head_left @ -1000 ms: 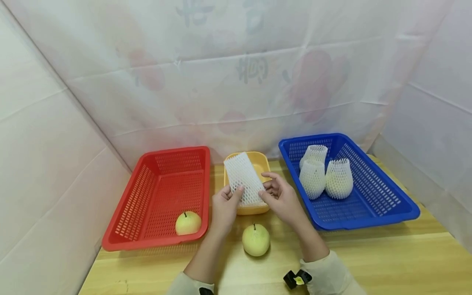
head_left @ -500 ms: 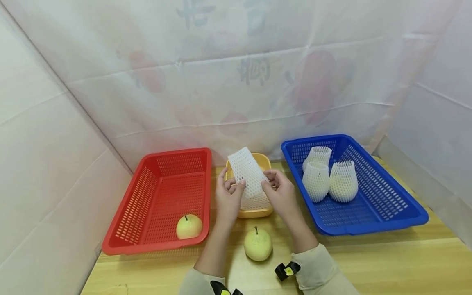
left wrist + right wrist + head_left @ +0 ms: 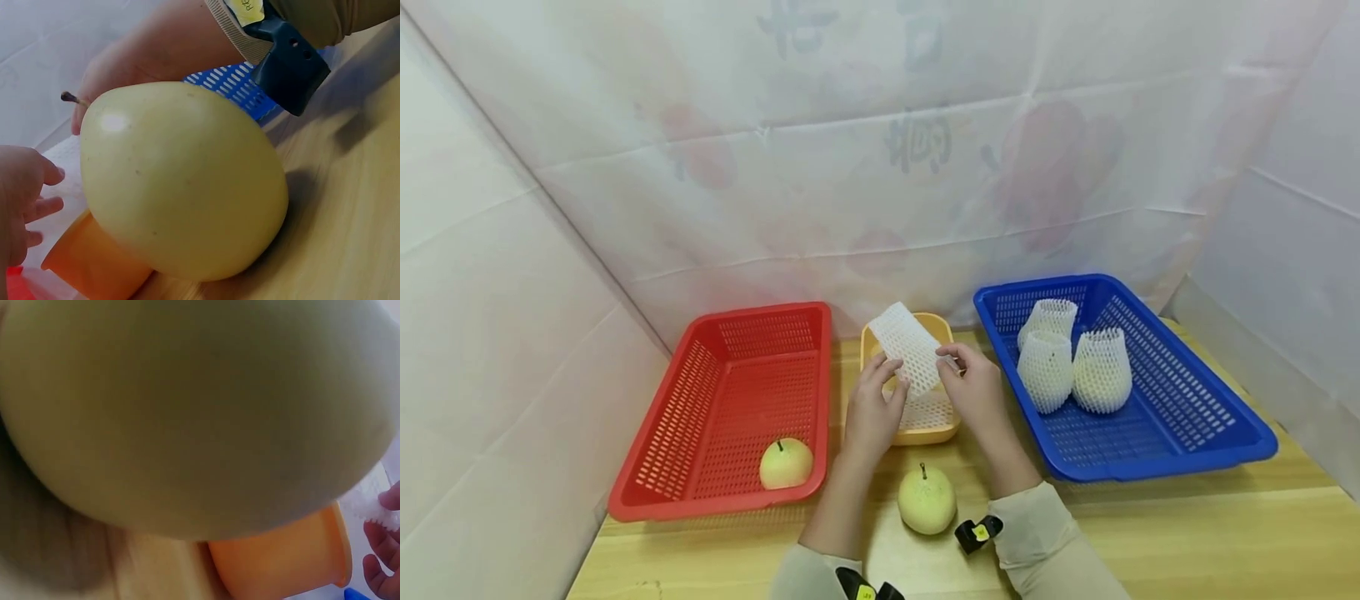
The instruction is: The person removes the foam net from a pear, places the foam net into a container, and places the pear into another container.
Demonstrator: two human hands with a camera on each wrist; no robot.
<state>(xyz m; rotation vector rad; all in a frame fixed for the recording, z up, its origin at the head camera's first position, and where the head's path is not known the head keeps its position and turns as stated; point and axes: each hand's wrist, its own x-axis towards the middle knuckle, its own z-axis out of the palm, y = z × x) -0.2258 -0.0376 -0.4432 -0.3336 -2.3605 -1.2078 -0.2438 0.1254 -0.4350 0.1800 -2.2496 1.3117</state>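
Observation:
A flattened white foam fruit net (image 3: 908, 343) is held above the yellow bin (image 3: 943, 329) in the head view. My left hand (image 3: 872, 414) pinches its lower left edge between thumb and fingers. My right hand (image 3: 976, 387) grips its right edge with thumb and forefinger; some of those fingertips are hidden. Between my forearms a pale yellow pear (image 3: 927, 500) stands on the table, stem up. That pear (image 3: 181, 181) fills much of the left wrist view. In the right wrist view the pear (image 3: 194, 412) covers most of the frame, with net and fingers at the right edge.
At left is a red basket (image 3: 722, 506) with one bare pear (image 3: 786, 463) in its near right corner. A blue basket (image 3: 1157, 462) on the right holds 3 net-wrapped pears (image 3: 1102, 371). More white netting (image 3: 927, 410) lies inside the yellow bin. A white curtain hangs behind.
The net has tilted further and shifted slightly right. My left fingers have moved in along its lower edge. My right fingers have closed in on its right edge. The pears stay put.

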